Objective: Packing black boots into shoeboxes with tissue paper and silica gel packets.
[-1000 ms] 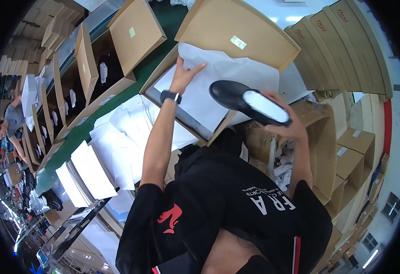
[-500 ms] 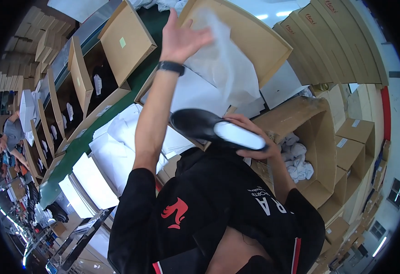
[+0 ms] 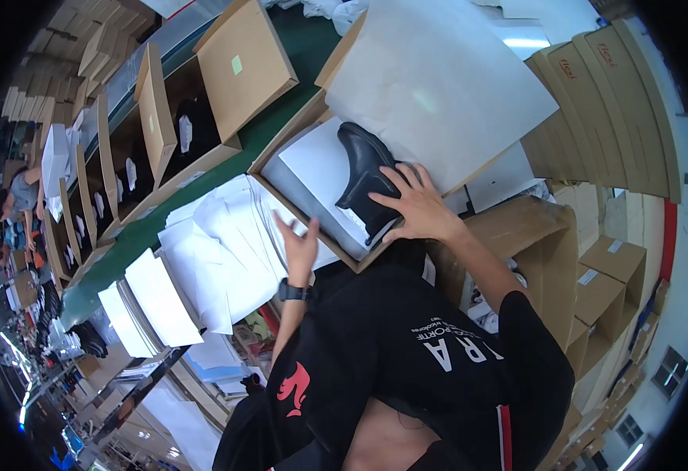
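Observation:
My right hand is on a black ankle boot, its fingers spread over the shaft and its thumb at the near side. The boot lies inside an open cardboard box, which is lined with white paper. Just off the box's near left edge, my left hand hovers with nothing in it, fingers apart and slightly blurred. A dark watch is on that wrist. Behind the boot, a large white sheet of paper is spread over the raised lid.
Stacked white sheets lie left of the box. Along the green table, a row of open boxes holds dark shoes. Flat cardboard boxes stand at the far right, and a large carton is beside my right arm.
The boot has gone from in front of my chest into the box, in my right hand. My left hand has come down from the paper, which now covers the lid.

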